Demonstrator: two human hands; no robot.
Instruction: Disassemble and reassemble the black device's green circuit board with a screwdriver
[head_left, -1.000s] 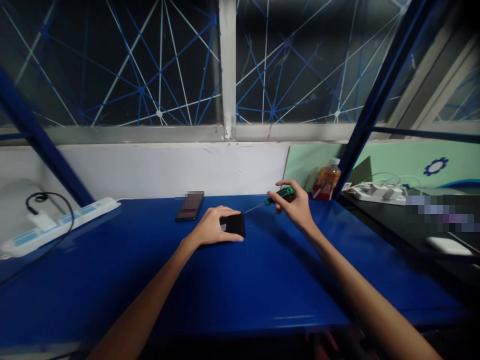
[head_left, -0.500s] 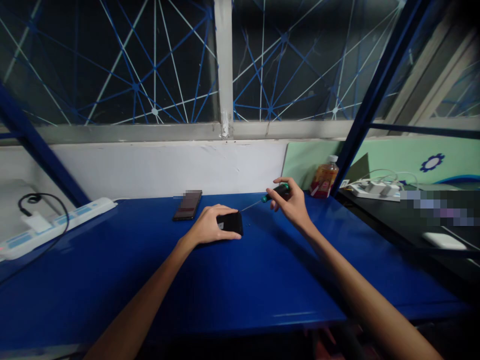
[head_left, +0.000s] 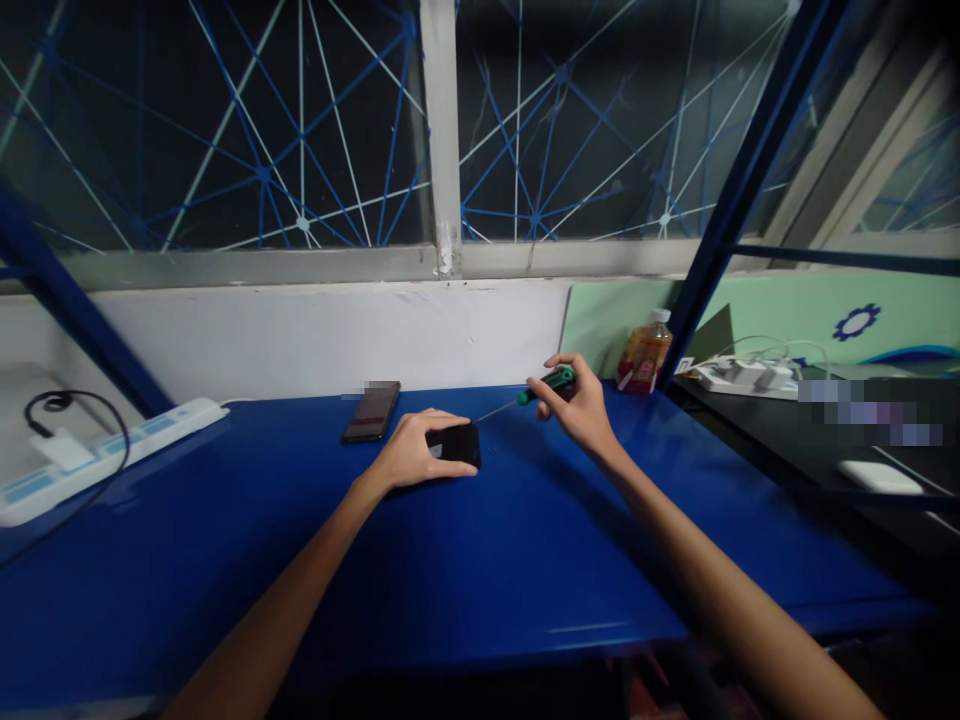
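Note:
My left hand [head_left: 415,450] grips a small black box-like device [head_left: 456,447] on the blue table, thumb along the near side and fingers along the far side. Its left part is hidden under the palm, where a small grey patch shows. My right hand [head_left: 574,400] is closed round the green and black handle of a screwdriver [head_left: 546,386]. The thin shaft slants down to the left, and its tip meets the device's far right corner. A few tiny specks, perhaps screws [head_left: 492,450], lie just right of the device.
A dark phone [head_left: 372,411] lies behind my left hand. On the left is a white power strip [head_left: 112,455] with a black cable. A drink bottle [head_left: 645,352] stands back right, near another power strip [head_left: 750,378]. Blue frame posts [head_left: 739,190] rise on both sides of the blue table [head_left: 450,580].
The whole view has shifted slightly. My right hand has turned the screwdriver handle a little; its tip stays at the device's corner. The left hand keeps its hold.

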